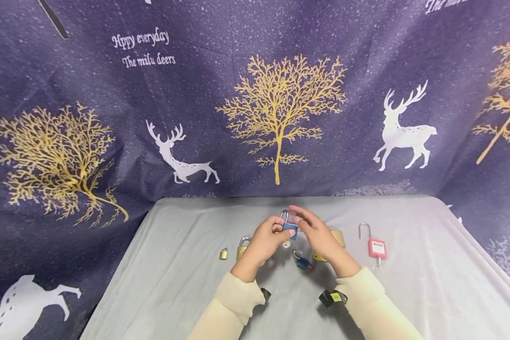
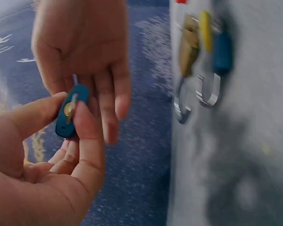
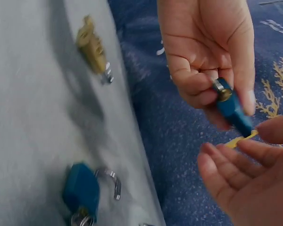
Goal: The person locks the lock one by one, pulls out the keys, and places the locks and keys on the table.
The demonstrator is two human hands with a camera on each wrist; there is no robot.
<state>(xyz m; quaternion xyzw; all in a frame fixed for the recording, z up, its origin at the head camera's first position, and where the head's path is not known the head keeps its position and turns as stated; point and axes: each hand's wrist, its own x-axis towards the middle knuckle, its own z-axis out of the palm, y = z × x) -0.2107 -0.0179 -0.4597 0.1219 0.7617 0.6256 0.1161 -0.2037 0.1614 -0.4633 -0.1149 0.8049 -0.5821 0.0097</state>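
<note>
My left hand [image 1: 267, 240] pinches a small blue padlock [image 1: 291, 231] between thumb and fingers, above the grey table. Its metal shackle points up in the head view. A key [image 2: 72, 107] stands in the keyway on its underside, by my left fingers. My right hand [image 1: 319, 236] is close on the other side of the padlock, its fingers extended and loosely spread. In the right wrist view, the right thumb is near the padlock's end; whether it touches cannot be told. Beneath the hands lies another blue padlock [image 1: 303, 262], its shackle open.
A small brass padlock [image 1: 223, 254] and a larger brass one [image 1: 242, 250] lie left. Partly behind the right arm are a brass padlock [image 1: 337, 237] and a yellow item [image 1: 319, 257]. A red padlock [image 1: 377, 248] with open shackle and key lies right. Patterned cloth [image 1: 276, 38] hangs behind.
</note>
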